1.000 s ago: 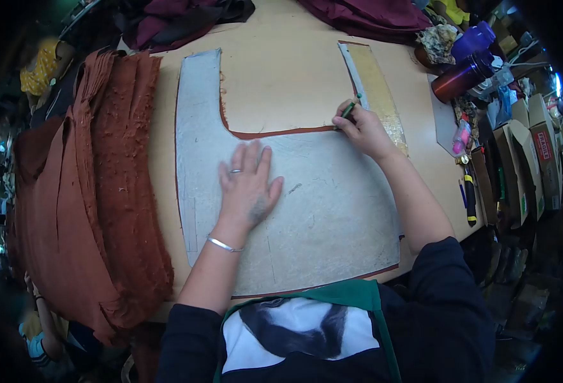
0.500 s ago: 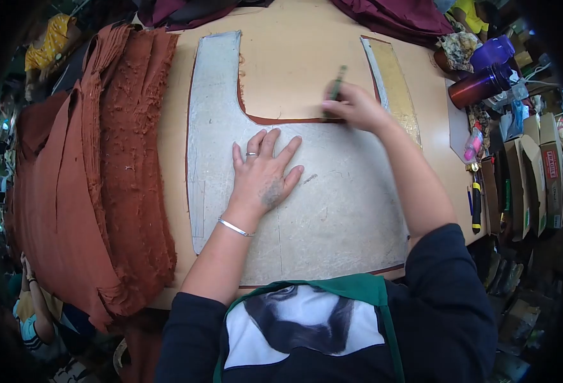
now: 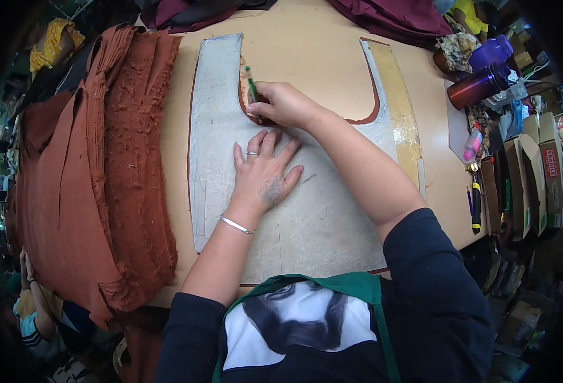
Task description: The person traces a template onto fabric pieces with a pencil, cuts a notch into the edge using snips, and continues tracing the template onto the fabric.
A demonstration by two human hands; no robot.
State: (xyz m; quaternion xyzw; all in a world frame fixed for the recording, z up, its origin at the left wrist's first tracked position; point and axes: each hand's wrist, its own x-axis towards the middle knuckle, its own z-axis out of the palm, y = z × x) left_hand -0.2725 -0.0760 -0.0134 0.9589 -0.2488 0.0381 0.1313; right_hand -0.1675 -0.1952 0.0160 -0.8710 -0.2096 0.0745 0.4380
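Note:
A large grey U-shaped pattern template (image 3: 307, 210) lies flat, with reddish-brown material (image 3: 376, 105) showing along its inner curve and edges. My left hand (image 3: 265, 166) presses flat on the template just below the cutout, fingers spread. In my right hand (image 3: 278, 105) is a green pencil (image 3: 251, 83), gripped near its lower end and held nearly upright at the left corner of the cutout. Its tip is hidden by the fingers. A gold-coloured strip (image 3: 399, 96) covers part of the template's right arm.
Stacked reddish-brown sheets (image 3: 134, 166) fill the table's left side. Maroon cloth (image 3: 390, 22) lies at the back. A dark bottle (image 3: 476, 86), yellow-and-black-handled tool (image 3: 476, 201) and cardboard boxes (image 3: 517, 185) line the right edge. Other people are at the left and upper right.
My right hand has swept left with the pencil, from the right part of the cutout's lower edge to its left corner. My left hand stays in place on the template.

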